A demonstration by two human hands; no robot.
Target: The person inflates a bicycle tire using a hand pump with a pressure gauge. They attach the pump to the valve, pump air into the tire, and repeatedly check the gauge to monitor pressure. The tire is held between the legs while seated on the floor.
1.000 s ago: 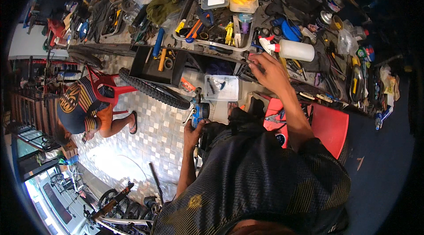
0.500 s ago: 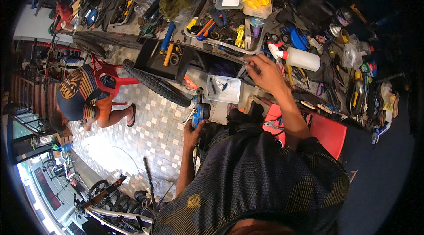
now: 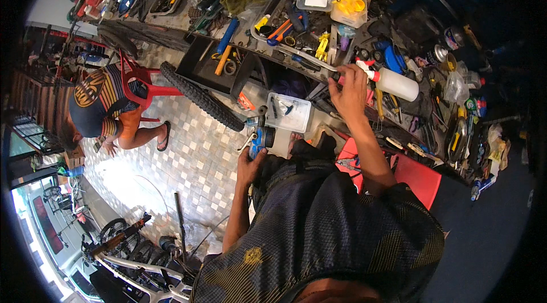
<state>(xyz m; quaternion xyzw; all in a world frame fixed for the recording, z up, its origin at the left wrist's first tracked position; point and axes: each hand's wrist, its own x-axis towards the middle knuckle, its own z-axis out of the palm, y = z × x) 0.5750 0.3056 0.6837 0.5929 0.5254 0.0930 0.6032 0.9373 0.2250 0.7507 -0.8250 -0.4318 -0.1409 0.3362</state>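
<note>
My left hand (image 3: 250,164) is wrapped round a blue and black part (image 3: 260,140) with a silver lever, whose exact kind I cannot make out. This part sits beside the end of a knobby bicycle tyre (image 3: 199,98). My right hand (image 3: 351,98) is at the bench's front edge, fingers and thumb curled round a small dark and pinkish thing that they mostly hide. Just right of those fingers lies a white spray bottle (image 3: 397,84) with a red and white head. The metal tool tray (image 3: 307,55) is just beyond the hand.
The cluttered bench carries a yellow-filled clear box (image 3: 348,11), a blue-handled tool (image 3: 228,35) and many loose tools. Below stand an open drawer (image 3: 196,72), a white plastic tub (image 3: 296,110) and a red stool (image 3: 419,180). A person (image 3: 108,103) crouches left beside a red chair (image 3: 142,89).
My right hand has moved right along the bench edge from the tray's corner toward the spray bottle. My left hand stays on the blue part. The whole view has shifted slightly.
</note>
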